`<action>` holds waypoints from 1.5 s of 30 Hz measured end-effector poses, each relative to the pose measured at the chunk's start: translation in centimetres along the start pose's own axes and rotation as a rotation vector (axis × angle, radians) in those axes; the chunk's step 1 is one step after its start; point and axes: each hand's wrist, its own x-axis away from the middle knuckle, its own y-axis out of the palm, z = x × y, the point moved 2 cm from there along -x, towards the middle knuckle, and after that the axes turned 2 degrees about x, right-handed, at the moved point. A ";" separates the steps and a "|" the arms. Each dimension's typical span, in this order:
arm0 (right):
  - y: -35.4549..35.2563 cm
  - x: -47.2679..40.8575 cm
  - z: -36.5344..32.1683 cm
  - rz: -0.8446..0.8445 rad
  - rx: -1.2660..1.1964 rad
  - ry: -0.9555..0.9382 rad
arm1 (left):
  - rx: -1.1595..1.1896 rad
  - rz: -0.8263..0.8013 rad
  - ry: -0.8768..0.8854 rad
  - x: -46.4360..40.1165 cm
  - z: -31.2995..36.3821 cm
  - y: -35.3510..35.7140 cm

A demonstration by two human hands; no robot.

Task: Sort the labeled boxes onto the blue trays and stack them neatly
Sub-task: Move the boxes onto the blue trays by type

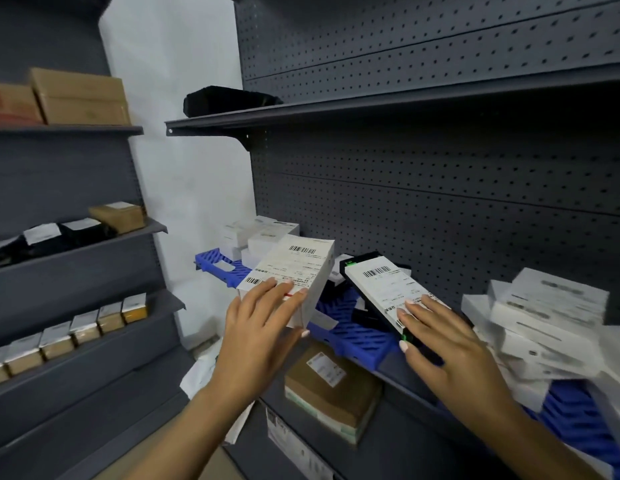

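My left hand (258,327) grips a white labeled box (294,271), fingers over its top and thumb under its near end, holding it tilted above the blue tray (357,336). With my right hand (447,344) I hold a black box with a white barcode label (381,289), fingers on the label and thumb on its near edge, tilted over the same tray. Several white boxes (256,237) stand stacked at the tray's far left end. A loose pile of white boxes (547,317) lies on another blue tray (575,420) at the right.
The trays sit on a dark grey shelf with a pegboard back (440,188). Brown cartons (331,386) lie on the shelf below. A second shelving unit at left holds brown and black parcels (76,230) and small boxes (73,336). A black bag (225,98) rests on the upper shelf.
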 end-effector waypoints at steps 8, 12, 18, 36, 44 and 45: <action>7.1 -5.9 3.1 -0.056 -0.016 0.073 | 0.014 0.034 -0.006 -4.2 -7.6 5.6; 10.6 -8.6 3.8 -0.069 0.046 0.101 | 0.023 0.036 0.002 -7.1 -12.5 8.8; 15.5 -12.5 3.7 -0.022 0.200 0.133 | 0.085 0.028 0.042 -12.0 -20.5 13.9; 25.7 -15.8 1.6 -0.019 0.357 0.415 | 0.209 -0.084 0.173 -16.9 -31.2 22.2; 26.2 -15.2 0.4 -0.060 0.386 0.468 | 0.170 -0.072 0.207 -17.5 -30.8 21.2; 26.1 -15.3 0.3 -0.072 0.399 0.462 | 0.177 -0.067 0.204 -17.5 -30.7 21.0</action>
